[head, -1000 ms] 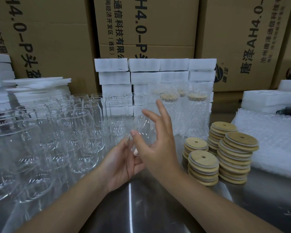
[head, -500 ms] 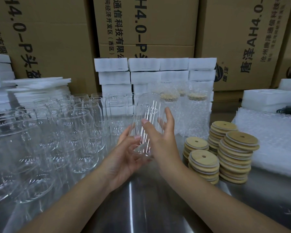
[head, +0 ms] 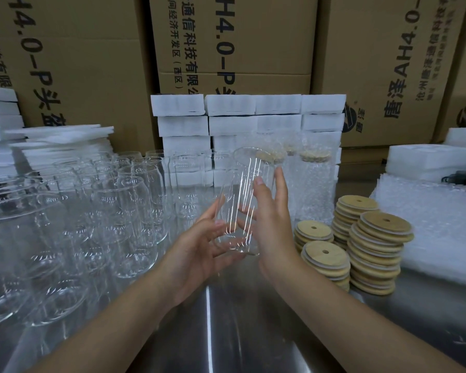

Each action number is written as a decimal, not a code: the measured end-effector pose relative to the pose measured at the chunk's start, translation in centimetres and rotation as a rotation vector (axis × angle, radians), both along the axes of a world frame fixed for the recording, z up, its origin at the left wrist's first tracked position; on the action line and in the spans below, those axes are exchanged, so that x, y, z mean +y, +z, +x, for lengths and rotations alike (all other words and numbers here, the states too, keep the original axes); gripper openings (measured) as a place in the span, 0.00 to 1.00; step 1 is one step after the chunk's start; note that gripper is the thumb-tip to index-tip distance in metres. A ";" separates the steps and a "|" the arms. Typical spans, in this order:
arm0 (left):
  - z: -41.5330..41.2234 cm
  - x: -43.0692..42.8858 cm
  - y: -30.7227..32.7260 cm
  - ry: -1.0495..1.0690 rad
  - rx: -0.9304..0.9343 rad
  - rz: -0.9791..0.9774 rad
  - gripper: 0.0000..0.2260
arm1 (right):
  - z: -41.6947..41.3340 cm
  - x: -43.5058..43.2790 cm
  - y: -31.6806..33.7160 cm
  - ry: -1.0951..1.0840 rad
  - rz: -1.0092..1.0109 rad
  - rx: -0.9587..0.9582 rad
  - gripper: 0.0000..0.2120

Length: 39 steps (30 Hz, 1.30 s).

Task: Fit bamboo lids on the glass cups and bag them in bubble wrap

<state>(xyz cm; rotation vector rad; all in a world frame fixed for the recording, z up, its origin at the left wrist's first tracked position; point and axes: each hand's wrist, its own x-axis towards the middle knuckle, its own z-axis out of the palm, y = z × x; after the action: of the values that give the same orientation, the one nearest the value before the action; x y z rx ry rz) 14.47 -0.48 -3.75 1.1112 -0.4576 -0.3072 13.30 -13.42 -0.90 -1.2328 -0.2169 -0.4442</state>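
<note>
Nearest, bare steel table (head: 253,332) running forward between both forearms, the one free lane: bare glasses (head: 129,205) crowded close along its left, 4 stacks of bamboo lids (head: 326,251) close along its right. Above that lane, 1 clear glass cup (head: 238,189), no lid on, streaked with bright reflections, leaning with the rim up and to the right and the base toward the wrists. Carried between 2 spread hands: left hand (head: 199,251) palm-up under and beside the base, fingers loose and fanned; right hand (head: 273,230) laid against the near right wall, fingers straight, pointing up. Right forearm just beside the nearest lid stack. Against 1 s ago, cup lifted well up from low between the palms; against 0.5 s ago, a slightly stronger lean and right fingers higher on the wall. Farther right, bubble wrap (head: 428,211) heaped. Behind the cup, wrapped cups (head: 315,184) with lids, then white foam blocks (head: 232,103), then cardboard cartons (head: 253,36).
</note>
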 end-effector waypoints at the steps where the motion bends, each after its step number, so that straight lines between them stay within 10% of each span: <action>1: -0.1 -0.1 0.0 0.007 -0.008 0.018 0.35 | 0.0 0.0 0.0 0.001 0.014 0.005 0.25; 29: -1.0 -0.1 -0.1 0.323 -0.386 0.393 0.33 | 0.4 -0.6 0.4 0.235 0.163 0.242 0.26; 34: -1.4 -0.5 -0.2 0.321 -0.384 0.458 0.41 | 0.4 -0.5 0.6 0.126 0.073 0.211 0.12; 39: -1.8 -0.9 -0.2 0.397 -0.391 0.585 0.54 | -0.3 0.1 0.2 -0.080 -0.061 0.097 0.40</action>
<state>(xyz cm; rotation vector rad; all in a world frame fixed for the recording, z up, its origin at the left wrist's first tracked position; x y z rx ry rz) 12.64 -1.35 -3.96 1.8157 -0.4909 0.1465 13.03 -13.27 -0.67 -1.3226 -0.0994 -0.4489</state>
